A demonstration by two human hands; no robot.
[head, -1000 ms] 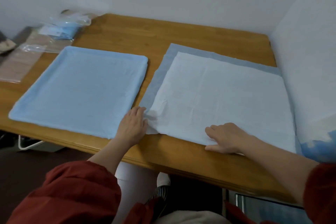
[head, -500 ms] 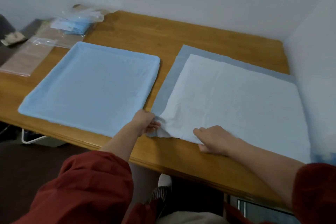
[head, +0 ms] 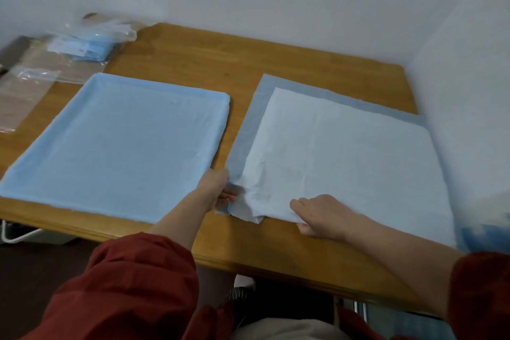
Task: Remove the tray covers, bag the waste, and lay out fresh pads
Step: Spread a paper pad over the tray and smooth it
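A white pad (head: 345, 157) with a blue-grey border lies on the right half of the wooden table (head: 209, 63). My left hand (head: 218, 188) pinches its near-left corner, which is lifted and crumpled. My right hand (head: 320, 215) presses flat on the pad's near edge, fingers together. On the left half sits a tray wrapped in a light blue cover (head: 121, 143), untouched.
At the far left corner lie a clear bag of folded blue pads (head: 85, 44) and flat clear plastic bags (head: 24, 91). White walls close the back and the right side. A white wire frame (head: 13, 234) shows under the table's left edge.
My left hand went from resting flat beside the pad's corner to gripping and lifting it. My right hand slid left along the near edge. The camera shifted left.
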